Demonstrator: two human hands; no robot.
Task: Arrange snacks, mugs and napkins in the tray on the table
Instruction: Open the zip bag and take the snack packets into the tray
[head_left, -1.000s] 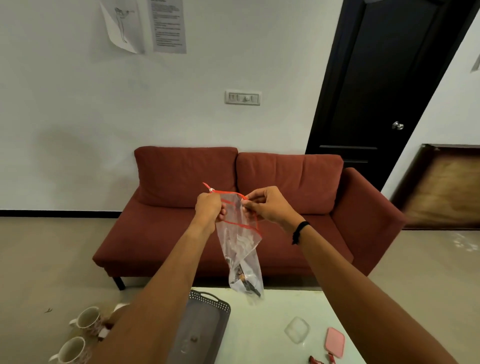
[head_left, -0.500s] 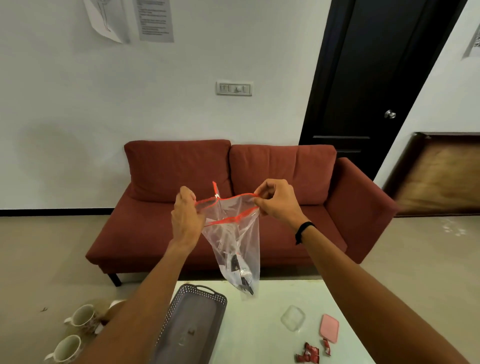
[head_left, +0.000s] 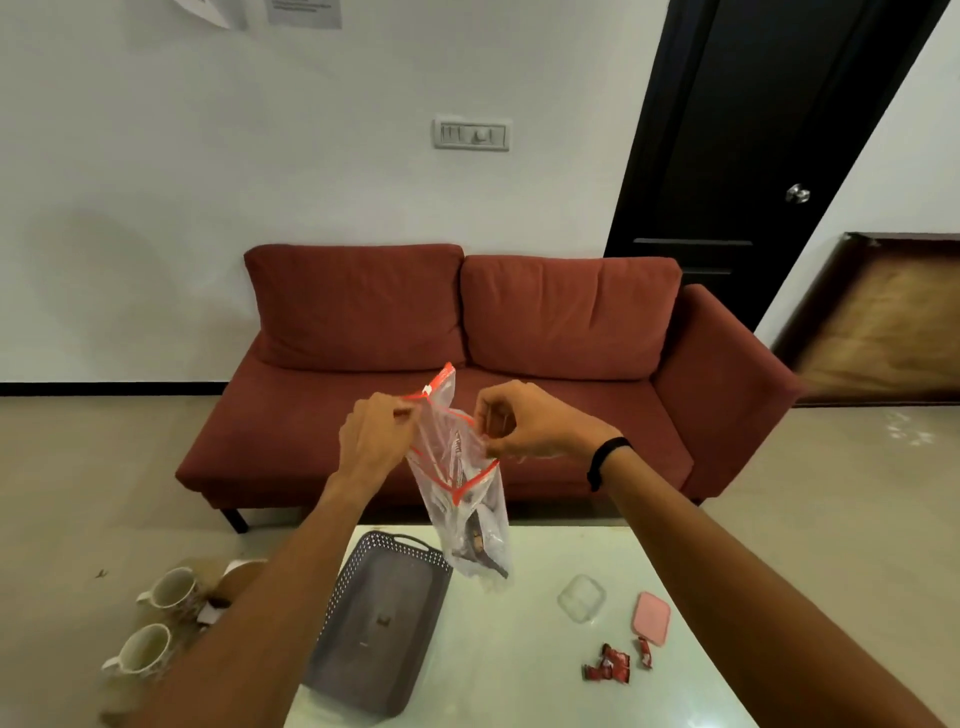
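Observation:
I hold a clear zip bag (head_left: 457, 483) with a red seal in the air above the table's far edge. My left hand (head_left: 374, 436) pinches its top left edge and my right hand (head_left: 519, 421) pinches the right side of its mouth, which is pulled apart. Dark wrapped snacks lie at the bag's bottom. A grey perforated tray (head_left: 384, 613) lies on the pale table (head_left: 519, 649) just below, with one small item in it. Two mugs (head_left: 156, 623) stand on the floor at the left. Red snack wrappers (head_left: 610, 667) lie on the table at the right.
A clear small container (head_left: 582, 597) and a pink lid (head_left: 652, 618) lie on the table's right side. A red sofa (head_left: 467, 364) stands behind the table, and a dark door (head_left: 753, 130) is at the back right.
The camera has tilted down. My hands have lowered the bag toward the table and turned its mouth, which is open wider than a second ago.

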